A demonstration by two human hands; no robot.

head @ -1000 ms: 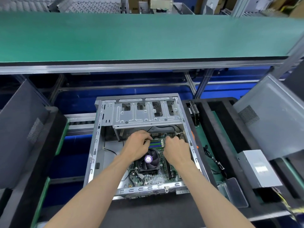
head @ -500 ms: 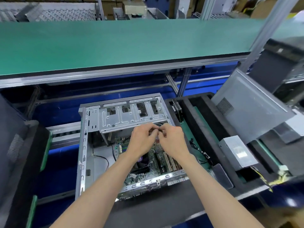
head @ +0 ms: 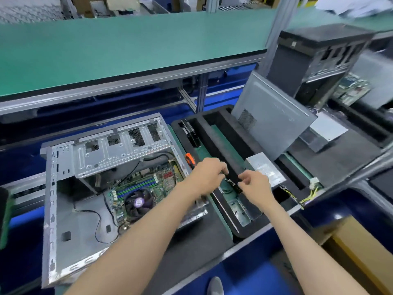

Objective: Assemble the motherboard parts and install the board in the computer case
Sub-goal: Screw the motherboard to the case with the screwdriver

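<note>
Two hands are closed on one small dark part (head: 232,184), held above the black foam tray (head: 214,141) just right of the computer case (head: 51,188). The upper end of the part is pinched by the left hand (head: 209,174) and the lower end by the right hand (head: 254,184), fingers curled on it from both sides; what the part is cannot be told from this view. Its long axis is seen to run from upper left to lower right, roughly along the tray's channel. The motherboard (head: 146,188) is seated inside the open case, with its fan (head: 138,202) and memory slots (head: 136,187) exposed, and lies to the left of the grip and below it. The left hand is the nearer to the board. Any move of the part into the case would, it is judged, have to be carried leftward over the case wall. An orange-handled tool (head: 190,159) rests between case and tray, and a grey power supply (head: 265,169) sits just beyond the right hand.
</note>
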